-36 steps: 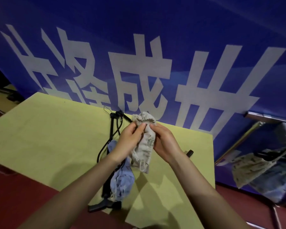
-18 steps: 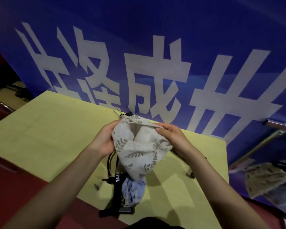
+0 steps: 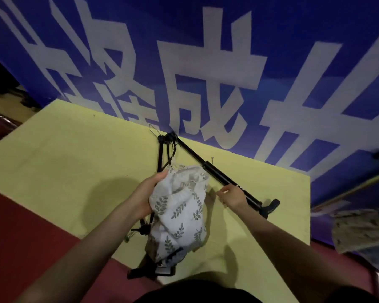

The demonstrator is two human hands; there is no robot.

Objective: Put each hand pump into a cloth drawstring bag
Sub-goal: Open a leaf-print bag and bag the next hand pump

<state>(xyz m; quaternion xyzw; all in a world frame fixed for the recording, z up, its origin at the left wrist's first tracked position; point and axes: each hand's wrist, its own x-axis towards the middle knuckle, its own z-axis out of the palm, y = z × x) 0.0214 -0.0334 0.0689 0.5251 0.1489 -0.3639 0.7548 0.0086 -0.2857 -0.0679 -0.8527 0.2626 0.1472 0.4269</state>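
Left hand holds one leaf-print bag up; right hand reaches at one of two black pumps.

The left hand (image 3: pixel 143 199) grips the rim of the leaf-print drawstring bag (image 3: pixel 181 212), which hangs just right of it. The right hand (image 3: pixel 232 195), fingers loosely curled, sits at the right pump (image 3: pixel 214 172); whether it grasps it I cannot tell. The left pump (image 3: pixel 160 155) lies beyond and under the bag. Both rest on the yellow table (image 3: pixel 64 149), under a blue banner (image 3: pixel 206 62).
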